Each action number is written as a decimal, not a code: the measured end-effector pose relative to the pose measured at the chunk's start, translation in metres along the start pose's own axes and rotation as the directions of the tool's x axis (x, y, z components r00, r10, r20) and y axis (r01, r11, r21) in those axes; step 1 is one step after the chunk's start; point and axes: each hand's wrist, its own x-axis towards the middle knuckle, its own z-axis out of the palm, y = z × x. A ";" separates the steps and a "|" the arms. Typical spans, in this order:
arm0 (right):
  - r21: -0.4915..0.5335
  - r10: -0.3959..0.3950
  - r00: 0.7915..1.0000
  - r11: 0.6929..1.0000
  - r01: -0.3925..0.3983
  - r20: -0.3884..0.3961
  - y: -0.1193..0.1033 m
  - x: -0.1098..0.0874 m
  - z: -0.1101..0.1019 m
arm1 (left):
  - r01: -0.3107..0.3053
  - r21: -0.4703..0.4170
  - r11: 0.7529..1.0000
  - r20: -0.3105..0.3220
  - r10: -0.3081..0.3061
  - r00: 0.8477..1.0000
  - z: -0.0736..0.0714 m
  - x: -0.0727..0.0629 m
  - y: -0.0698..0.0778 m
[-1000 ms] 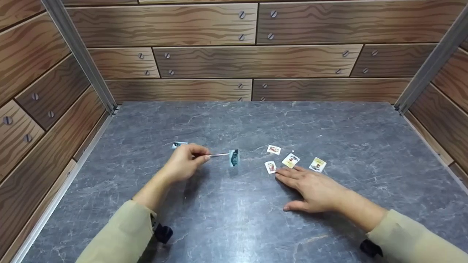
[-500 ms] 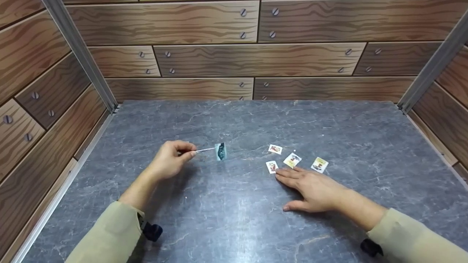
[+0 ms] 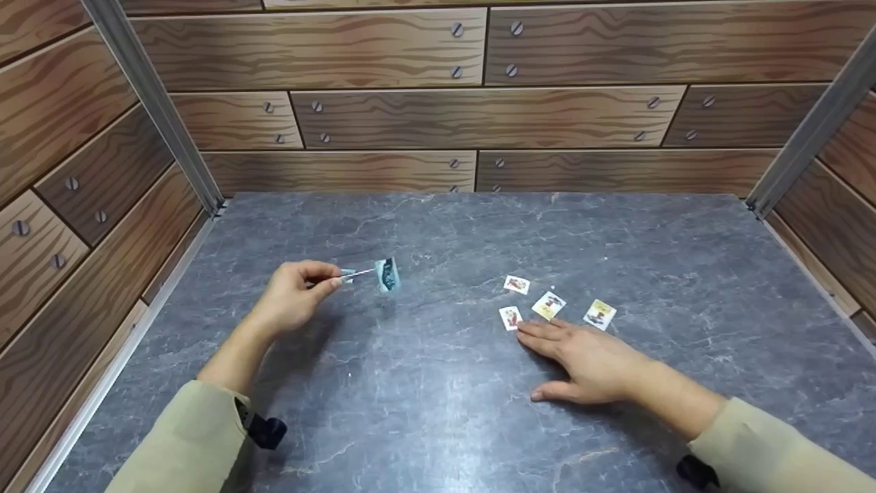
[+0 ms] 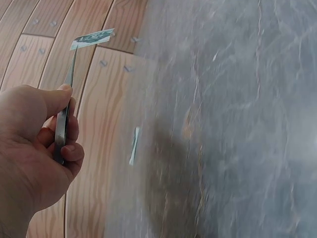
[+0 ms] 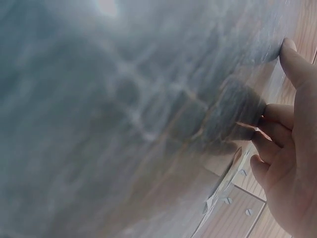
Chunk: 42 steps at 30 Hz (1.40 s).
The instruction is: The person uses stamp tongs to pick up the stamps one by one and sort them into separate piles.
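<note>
Fingers of your left hand [image 3: 291,298] pinch tweezers [image 4: 60,131] gripping a teal card [image 3: 387,275] over the table [image 3: 438,229], nearer its left edge; they partly hide a second card [image 4: 134,146]. Your right hand [image 3: 588,359], fingers straight, rests beside four paler cards [image 3: 549,305].

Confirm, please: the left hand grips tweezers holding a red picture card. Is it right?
Only the colour is wrong: the left hand grips tweezers holding a mostly teal picture card, not a red one. The left wrist view shows this.
</note>
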 end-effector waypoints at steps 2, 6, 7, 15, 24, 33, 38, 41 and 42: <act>0.000 0.004 1.000 1.000 -0.004 0.001 0.000 0.000 0.000 | 0.008 0.009 1.000 -0.008 -0.008 1.000 -0.005 -0.001 -0.003; 0.001 0.004 1.000 1.000 -0.004 0.007 0.000 0.001 0.000 | 0.033 0.025 0.999 -0.020 -0.033 0.999 -0.014 -0.001 -0.008; 0.001 0.003 1.000 1.000 -0.003 0.006 0.000 0.001 0.001 | 0.035 0.029 0.999 -0.023 -0.035 0.999 -0.016 -0.001 -0.009; -0.004 0.002 1.000 1.000 -0.002 -0.005 0.000 -0.001 0.000 | 0.060 0.049 0.997 -0.037 -0.058 0.998 -0.027 0.004 -0.017; -0.003 0.007 1.000 1.000 -0.007 -0.001 0.000 -0.001 0.001 | 0.070 0.079 0.994 -0.056 -0.065 0.996 -0.036 0.004 -0.028; 0.008 -0.019 0.999 1.000 0.019 -0.031 -0.001 -0.001 0.001 | 0.080 0.109 0.991 -0.087 -0.071 0.994 -0.041 0.004 -0.041; 0.005 -0.013 1.000 1.000 0.013 -0.023 0.000 -0.001 0.000 | 0.088 0.124 0.988 -0.094 -0.077 0.993 -0.041 0.005 -0.048; 0.004 -0.011 1.000 1.000 0.011 -0.018 -0.001 -0.001 0.000 | 0.099 0.144 0.985 -0.099 -0.085 0.991 -0.042 0.005 -0.051; 0.004 -0.010 1.000 1.000 0.010 -0.016 0.000 -0.001 0.000 | 0.102 0.150 0.983 -0.099 -0.087 0.991 -0.041 0.005 -0.053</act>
